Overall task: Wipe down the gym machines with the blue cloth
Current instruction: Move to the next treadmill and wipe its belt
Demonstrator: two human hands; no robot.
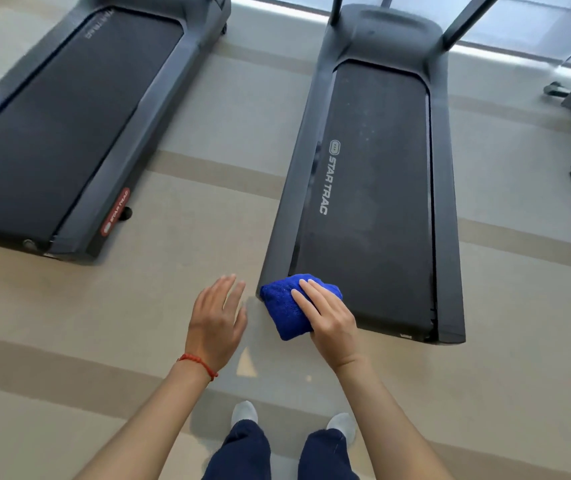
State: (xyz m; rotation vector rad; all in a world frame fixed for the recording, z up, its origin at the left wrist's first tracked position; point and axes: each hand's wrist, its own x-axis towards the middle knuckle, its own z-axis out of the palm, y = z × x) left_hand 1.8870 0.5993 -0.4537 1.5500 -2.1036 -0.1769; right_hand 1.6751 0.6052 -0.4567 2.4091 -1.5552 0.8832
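Blue cloth pressed on the near corner of the right-hand treadmill.

The right hand lay flat on the folded blue cloth, fingers stretched over it and pressing it down rather than clenched around it; the cloth sat on the treadmill's near left corner, partly hanging over the edge above the floor. The left hand, with a red string bracelet at the wrist, hovered just left of that corner, fingers released and spread, holding nothing. A second treadmill stood well apart to the left of the first.
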